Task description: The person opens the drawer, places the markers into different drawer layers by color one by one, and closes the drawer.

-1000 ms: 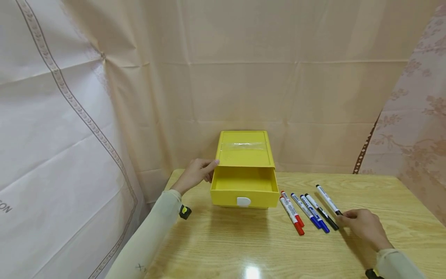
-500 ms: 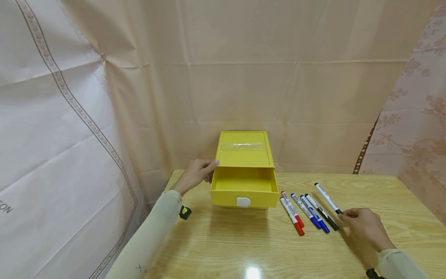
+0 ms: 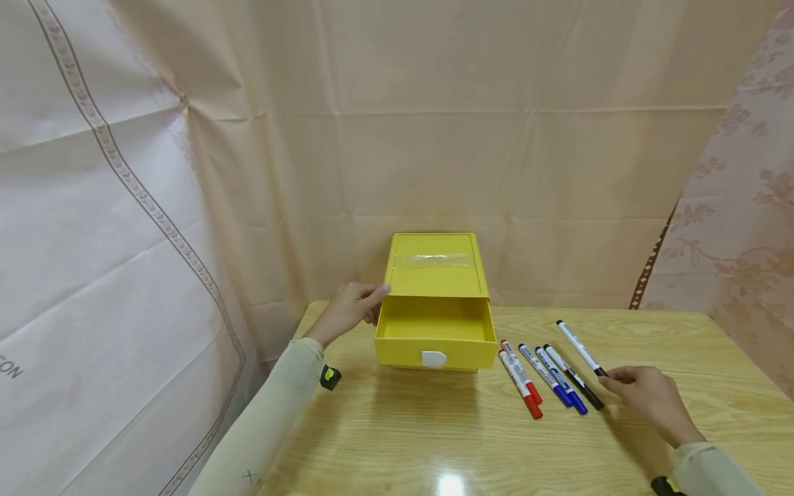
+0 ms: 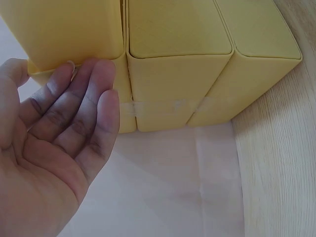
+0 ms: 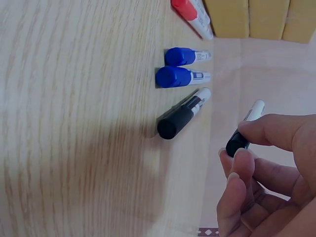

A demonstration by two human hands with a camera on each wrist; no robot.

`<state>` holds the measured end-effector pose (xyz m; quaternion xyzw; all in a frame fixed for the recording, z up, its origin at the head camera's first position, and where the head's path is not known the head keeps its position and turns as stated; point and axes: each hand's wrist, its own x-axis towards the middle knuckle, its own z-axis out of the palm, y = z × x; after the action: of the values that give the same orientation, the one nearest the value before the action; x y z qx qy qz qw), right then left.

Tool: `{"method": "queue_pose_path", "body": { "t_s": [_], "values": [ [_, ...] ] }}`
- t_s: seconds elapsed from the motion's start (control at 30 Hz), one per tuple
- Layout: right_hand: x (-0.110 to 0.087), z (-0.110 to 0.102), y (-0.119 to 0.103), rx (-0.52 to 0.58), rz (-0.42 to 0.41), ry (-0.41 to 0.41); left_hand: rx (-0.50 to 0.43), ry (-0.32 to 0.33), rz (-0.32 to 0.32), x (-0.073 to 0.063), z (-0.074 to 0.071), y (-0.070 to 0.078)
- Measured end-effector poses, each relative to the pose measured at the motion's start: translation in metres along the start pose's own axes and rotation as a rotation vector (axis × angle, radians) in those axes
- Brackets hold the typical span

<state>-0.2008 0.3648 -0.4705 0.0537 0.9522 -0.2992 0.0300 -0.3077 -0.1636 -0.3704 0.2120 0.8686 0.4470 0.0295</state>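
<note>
A white marker (image 3: 578,348) is pinched by its dark near end between thumb and fingertips of the right-hand grip (image 3: 648,399), and it appears to be held clear of the counter (image 3: 372,441). Its long axis is pointed away from the person and slanted to the left, so that the far black tip is aimed towards the curtain (image 3: 546,172) and the length of the shaft is left beyond the fingers. The pulled-out drawer (image 3: 403,353) is placed well to the left of this grip and is separated from it by a row of loose pens: a black one (image 3: 577,381), two blue ones (image 3: 544,374) and two red ones (image 3: 518,384), all laid at much the same slant as the held marker. By judgement, the relation that counts most is this leftward offset, with the shaft turned partly across the drawer's front-to-back line. The left-hand grip (image 3: 347,313) is much the nearer to the drawer; its thumb is rested at the upper front corner of the yellow drawer unit (image 3: 434,281), and its loosely bent fingers are laid against the side, with no firm clasp shown.
</note>
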Motion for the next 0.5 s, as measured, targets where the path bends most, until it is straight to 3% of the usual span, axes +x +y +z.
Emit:
{"method": "queue_pose_path", "body": {
  "t_s": [0.3, 0.5],
  "values": [
    [-0.003, -0.004, -0.01, -0.003, -0.014, -0.015, -0.007, -0.012, 0.01, 0.001, 0.0, -0.001],
    [-0.004, -0.004, -0.014, -0.041, -0.068, 0.033, 0.011, -0.006, 0.021, 0.002, 0.0, -0.001]
  ]
}}
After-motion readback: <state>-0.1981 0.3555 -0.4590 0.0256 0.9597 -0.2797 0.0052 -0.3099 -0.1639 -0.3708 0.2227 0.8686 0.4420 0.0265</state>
